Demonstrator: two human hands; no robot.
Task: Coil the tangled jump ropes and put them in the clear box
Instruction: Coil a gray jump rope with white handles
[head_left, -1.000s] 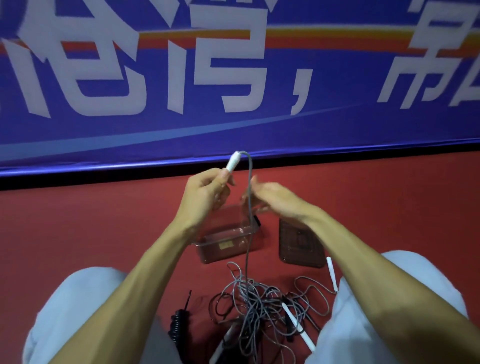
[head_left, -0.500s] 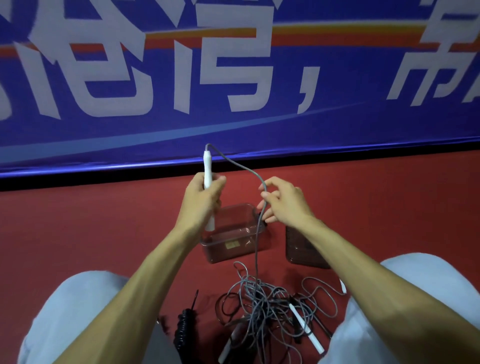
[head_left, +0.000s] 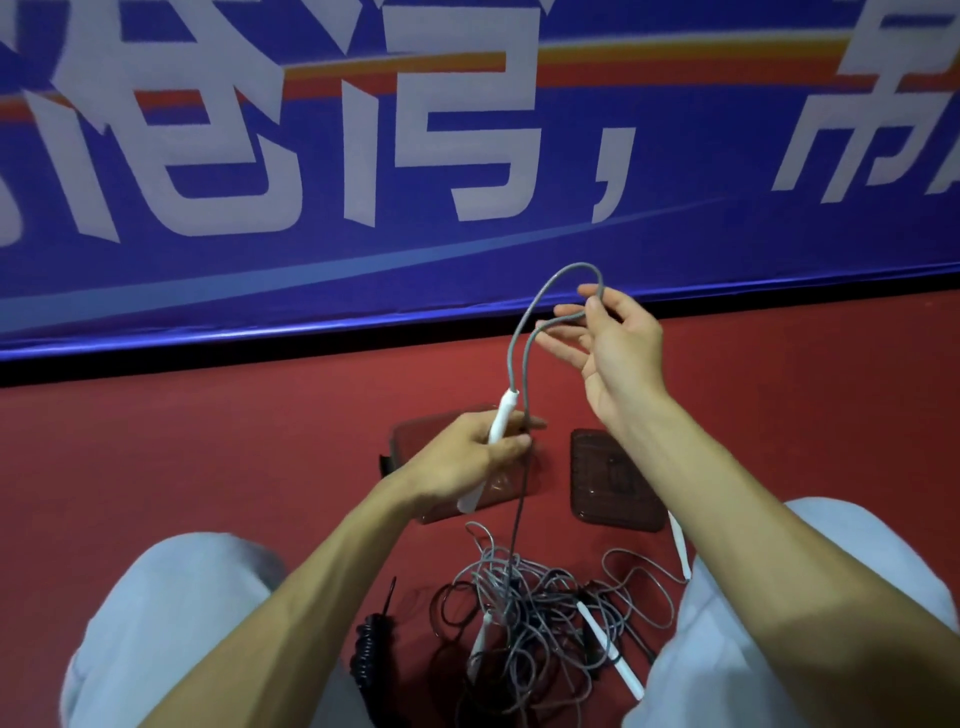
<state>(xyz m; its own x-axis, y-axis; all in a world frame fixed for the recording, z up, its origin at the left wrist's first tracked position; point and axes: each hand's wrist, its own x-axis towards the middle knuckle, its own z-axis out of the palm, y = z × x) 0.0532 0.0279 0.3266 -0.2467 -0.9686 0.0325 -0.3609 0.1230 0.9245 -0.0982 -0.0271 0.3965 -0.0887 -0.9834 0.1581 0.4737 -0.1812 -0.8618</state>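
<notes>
The left hand (head_left: 467, 460) clamps a white handle (head_left: 503, 415) just above the clear box (head_left: 410, 447) on the red floor (head_left: 208, 441). From it the gray rope (head_left: 524, 322) arcs up to the raised right hand (head_left: 618, 353), which pinches it between thumb and fingers. The rope then drops to the tangled ropes (head_left: 530, 613) lying between the knees (head_left: 171, 623).

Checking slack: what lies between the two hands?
Head view: grey rope arcs from the white handle in the left hand up to the right hand.

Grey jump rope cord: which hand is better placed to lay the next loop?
Probably the right hand: the grey cord passes through its fingers, while the left hand grips the white plastic handle.
</notes>
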